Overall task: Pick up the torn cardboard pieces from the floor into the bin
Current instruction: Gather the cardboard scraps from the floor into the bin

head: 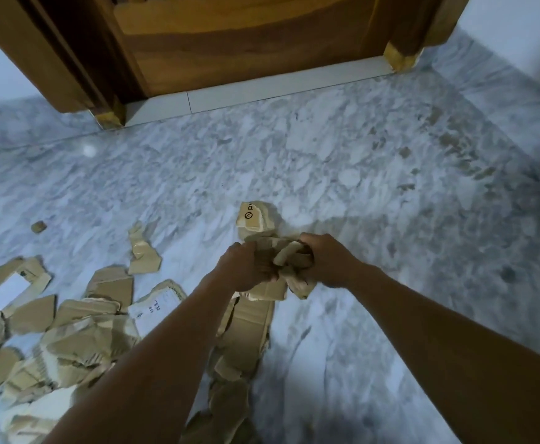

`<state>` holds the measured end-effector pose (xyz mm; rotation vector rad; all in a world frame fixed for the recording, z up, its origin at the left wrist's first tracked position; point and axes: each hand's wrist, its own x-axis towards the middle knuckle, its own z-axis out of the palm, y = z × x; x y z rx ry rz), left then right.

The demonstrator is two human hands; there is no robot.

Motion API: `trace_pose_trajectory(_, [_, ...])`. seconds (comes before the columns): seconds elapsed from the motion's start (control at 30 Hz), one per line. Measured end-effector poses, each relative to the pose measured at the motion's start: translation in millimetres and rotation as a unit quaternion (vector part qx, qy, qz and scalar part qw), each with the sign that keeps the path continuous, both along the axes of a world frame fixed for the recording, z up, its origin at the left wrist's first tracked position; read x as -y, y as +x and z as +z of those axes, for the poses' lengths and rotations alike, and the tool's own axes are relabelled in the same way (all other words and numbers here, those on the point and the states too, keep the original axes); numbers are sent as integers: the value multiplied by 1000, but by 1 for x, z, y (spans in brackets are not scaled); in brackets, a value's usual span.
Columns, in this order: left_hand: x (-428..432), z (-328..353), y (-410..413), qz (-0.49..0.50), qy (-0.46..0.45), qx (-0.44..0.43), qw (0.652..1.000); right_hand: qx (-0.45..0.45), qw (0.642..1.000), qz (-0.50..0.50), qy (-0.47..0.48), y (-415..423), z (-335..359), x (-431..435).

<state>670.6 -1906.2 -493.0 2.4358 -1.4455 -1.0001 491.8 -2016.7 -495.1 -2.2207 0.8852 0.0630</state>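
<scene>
Cardboard pieces [79,341] litter the marble floor [390,174], and both hands clutch a crumpled bundle [289,264].
Head view: left hand [246,267] and right hand [329,261] are close together, fingers curled round the bundle, above a long strip [249,325]. Just beyond them a printed piece [253,216] shows a circle-slash symbol and a "P". A white label [154,307] in the heap at left carries print too small to read. A small scrap [38,226] lies apart. Open marble stretches rightward and up to the wooden door [246,43].
</scene>
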Motion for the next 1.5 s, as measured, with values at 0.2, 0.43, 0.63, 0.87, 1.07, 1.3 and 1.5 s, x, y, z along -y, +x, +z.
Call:
trace_pose_trajectory(0.2, [-13, 4, -8, 43, -32, -41, 998, 6, 998, -15, 57, -4, -3, 2])
trace_pose_trajectory(0.43, [-51, 19, 12, 165, -75, -155, 971, -131, 980, -54, 137, -15, 18, 39])
trace_pose_trajectory(0.63, [-61, 47, 41, 257, -143, -163, 942, -28, 977, -142, 157, 51, 54, 41])
trace_pose_trajectory(0.87, [-76, 48, 64, 269, -158, -219, 925, -125, 984, -112, 53, 127, 29, 13])
trace_pose_trajectory(1.07, [-90, 35, 68, 299, -201, -253, 898, -57, 987, -147, -38, 117, 1, -19])
trace_pose_trajectory(1.3, [-90, 46, 68, 351, -219, -294, 861, 81, 960, -224, 149, 59, 33, -14])
trace_pose_trajectory(1.5, [-79, 67, 65, 387, -201, -296, 850, 26, 951, -78, 299, 21, 66, -39])
